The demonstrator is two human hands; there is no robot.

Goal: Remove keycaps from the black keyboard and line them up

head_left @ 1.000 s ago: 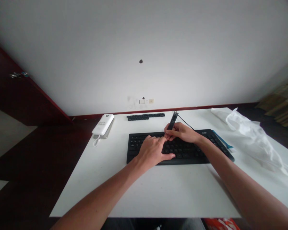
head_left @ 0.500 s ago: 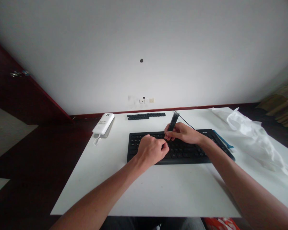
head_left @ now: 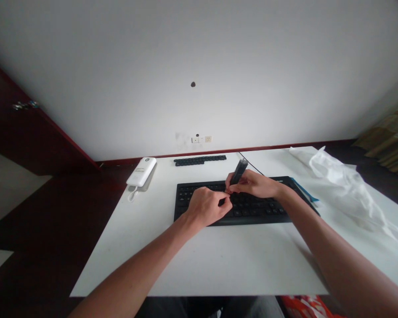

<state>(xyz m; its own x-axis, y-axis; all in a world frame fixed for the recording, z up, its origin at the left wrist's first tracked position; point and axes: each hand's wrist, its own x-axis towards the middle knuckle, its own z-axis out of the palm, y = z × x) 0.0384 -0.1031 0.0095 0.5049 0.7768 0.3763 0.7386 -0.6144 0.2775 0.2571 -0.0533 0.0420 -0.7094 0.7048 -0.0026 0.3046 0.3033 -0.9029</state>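
A black keyboard [head_left: 248, 213] lies on the white table in front of me. My right hand [head_left: 252, 183] is closed around a black stick-like tool [head_left: 239, 171], which leans with its paler top end up and to the right. The tool's lower end is hidden by my fingers. Over the middle-left of the keys rests my left hand [head_left: 208, 206], its fingers curled in a pinch against the right fingertips. Whatever sits between the left fingers cannot be made out. Rows of loose black keycaps [head_left: 199, 160] lie at the table's back edge.
A white power bank [head_left: 142, 171] with a short cable lies at the back left. On the right are a blue tool [head_left: 305, 191] beside the keyboard and a crumpled white plastic bag [head_left: 345, 181]. The keyboard's cable [head_left: 252, 163] runs to the back edge.
The view has shifted slightly. The right hand has lowered a little, and the black tool in it leans further right. Both hands' fingertips now sit closer together.
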